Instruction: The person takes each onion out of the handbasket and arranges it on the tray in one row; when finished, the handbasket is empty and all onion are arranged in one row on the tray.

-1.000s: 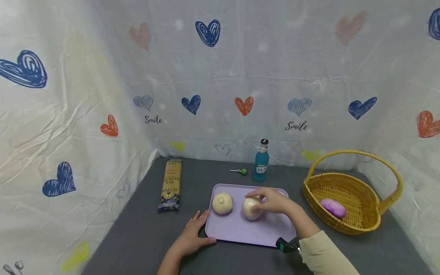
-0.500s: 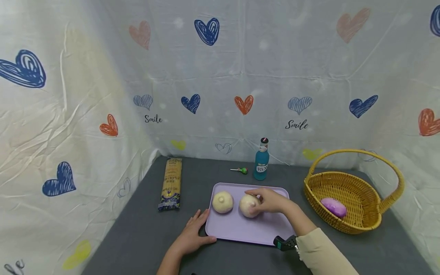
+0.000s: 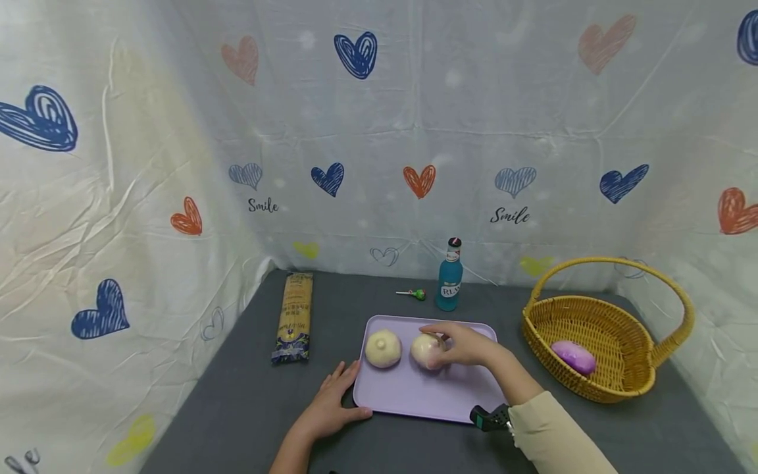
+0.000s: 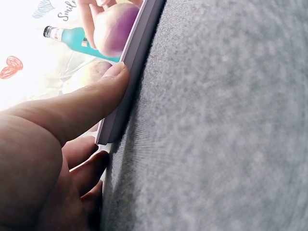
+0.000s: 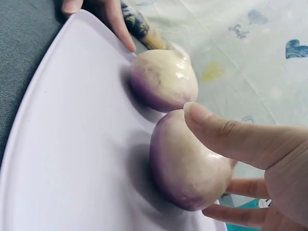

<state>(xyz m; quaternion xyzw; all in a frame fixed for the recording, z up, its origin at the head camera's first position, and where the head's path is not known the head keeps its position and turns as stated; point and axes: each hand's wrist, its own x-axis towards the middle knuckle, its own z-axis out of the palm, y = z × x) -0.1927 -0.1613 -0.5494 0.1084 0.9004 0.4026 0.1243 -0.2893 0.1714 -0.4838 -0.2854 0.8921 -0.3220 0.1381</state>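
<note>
My right hand [image 3: 462, 343] grips a white-and-purple turnip [image 5: 187, 163] between thumb and fingers, over the lilac tray [image 3: 426, 401]. Whether this turnip touches the tray, I cannot tell. A second turnip [image 3: 383, 349] sits on the tray just to its left. At the tray's front left corner rests my left hand [image 3: 333, 405], fingers spread along the left side. In the left wrist view its thumb [image 4: 103, 91] presses on the tray's rim.
A yellow wicker basket [image 3: 616, 388] holding a glossy purple oval object [image 3: 573, 357] stands on the right. Behind the tray are a blue bottle [image 3: 450, 283] and a green lollipop [image 3: 419, 294]. A pack of noodles [image 3: 295, 316] lies on the left.
My right hand has shifted the gripped turnip slightly left and back, nearer the other turnip, and turned it in the fingers. The left hand has stayed at the tray corner.
</note>
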